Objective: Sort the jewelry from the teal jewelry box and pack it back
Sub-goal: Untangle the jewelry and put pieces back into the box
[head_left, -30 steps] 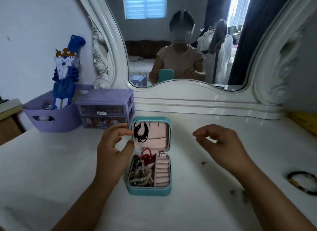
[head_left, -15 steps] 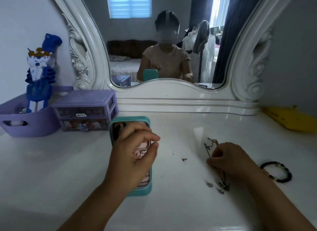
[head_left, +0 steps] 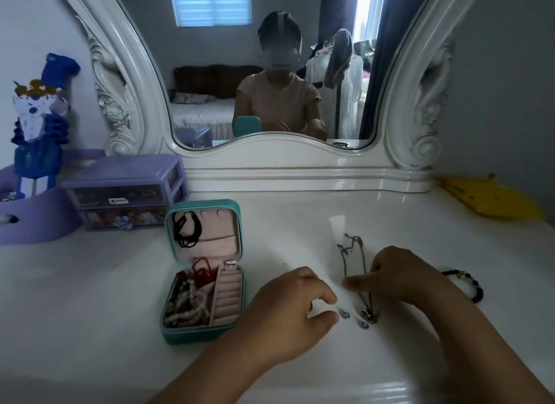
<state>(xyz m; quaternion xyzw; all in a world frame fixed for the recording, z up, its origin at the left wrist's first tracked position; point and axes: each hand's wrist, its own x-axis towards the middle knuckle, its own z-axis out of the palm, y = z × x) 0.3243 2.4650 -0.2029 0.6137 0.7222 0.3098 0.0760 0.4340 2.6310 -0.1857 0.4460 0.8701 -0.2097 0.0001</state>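
Note:
The teal jewelry box (head_left: 231,333) lies open on the white vanity top, its lid (head_left: 237,223) propped back with black cords (head_left: 185,229) hanging inside. The base holds beaded bracelets (head_left: 186,304), a red piece (head_left: 203,273) and pink ring rolls (head_left: 228,298). To its right, my left hand (head_left: 288,313) hovers with thumb and forefinger apart, just left of small silver earrings (head_left: 345,315). My right hand (head_left: 402,279) is curled over a silver necklace (head_left: 348,253) stretched on the table, its forefinger lying across the chain. A black bead bracelet (head_left: 471,286) lies to the right of that hand.
A purple mini drawer unit (head_left: 126,190) and a purple basket (head_left: 36,220) with a blue figure (head_left: 39,124) stand at the back left. The white mirror frame (head_left: 300,163) runs along the back. A yellow object (head_left: 489,199) lies at the far right.
My left hand has left the box and moved right, toward the earrings, so the box's inside shows again. My right hand stays on the necklace. The view shifted slightly.

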